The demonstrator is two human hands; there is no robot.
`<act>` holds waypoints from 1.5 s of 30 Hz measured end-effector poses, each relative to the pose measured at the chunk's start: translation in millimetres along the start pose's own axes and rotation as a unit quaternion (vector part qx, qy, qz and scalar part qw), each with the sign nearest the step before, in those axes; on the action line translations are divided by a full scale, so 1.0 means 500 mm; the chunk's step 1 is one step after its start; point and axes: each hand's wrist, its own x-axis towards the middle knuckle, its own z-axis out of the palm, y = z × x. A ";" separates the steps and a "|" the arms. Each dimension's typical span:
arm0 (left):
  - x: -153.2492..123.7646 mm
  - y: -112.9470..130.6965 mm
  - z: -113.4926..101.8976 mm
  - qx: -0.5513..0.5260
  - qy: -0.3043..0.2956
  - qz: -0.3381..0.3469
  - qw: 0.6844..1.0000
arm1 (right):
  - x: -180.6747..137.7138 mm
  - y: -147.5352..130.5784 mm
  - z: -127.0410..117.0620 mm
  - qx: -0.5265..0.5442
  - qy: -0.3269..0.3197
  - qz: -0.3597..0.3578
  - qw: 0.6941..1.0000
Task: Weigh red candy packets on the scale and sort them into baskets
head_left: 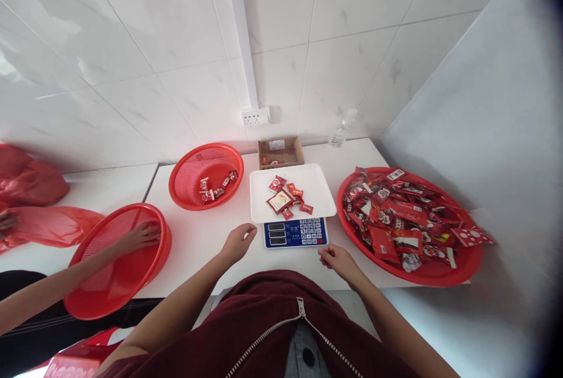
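My left hand [238, 242] hovers over the table edge at the left of a blue-and-white weighing scale [295, 234], its fingers curled in with nothing seen in them. To the right of the scale's keypad is my right hand [339, 261], fingers closed and no item visible. A white tray [260, 204] rests on top of the scale. On it lie several small red snack packets [277, 183] and one larger brown-and-cream packet [280, 201]. Neither hand touches the tray. The scale's display digits are too small to read.
At right, a red basket [461, 269] is heaped with red snack packets. Another red basket [176, 181] holds several packets. A co-worker's hand [139, 236] reaches into a third basket [152, 212]. Behind the tray stand a cardboard box [288, 157] and a clear plastic bottle [343, 129].
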 end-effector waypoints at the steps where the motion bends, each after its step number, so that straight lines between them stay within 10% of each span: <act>1: -0.004 -0.003 0.000 0.000 -0.010 -0.005 1.000 | -0.009 0.021 0.000 -0.017 -0.007 0.008 1.000; 10: -0.045 -0.001 0.029 0.010 -0.065 -0.014 0.998 | -0.064 0.075 0.054 -0.207 -0.090 0.017 0.974; 18: -0.048 -0.047 0.027 0.023 0.022 -0.033 0.999 | -0.068 0.096 0.063 -0.339 -0.110 -0.001 0.934; 27: 0.027 -0.118 -0.070 0.151 0.148 -0.050 0.976 | -0.044 0.137 0.069 -0.292 -0.076 0.015 0.953; 36: 0.094 -0.198 -0.223 0.194 0.219 -0.310 0.905 | -0.023 0.137 0.082 -0.305 -0.023 0.062 0.950; 45: 0.088 -0.285 -0.266 0.117 0.215 -0.390 0.888 | -0.020 0.142 0.094 -0.305 0.020 0.074 0.949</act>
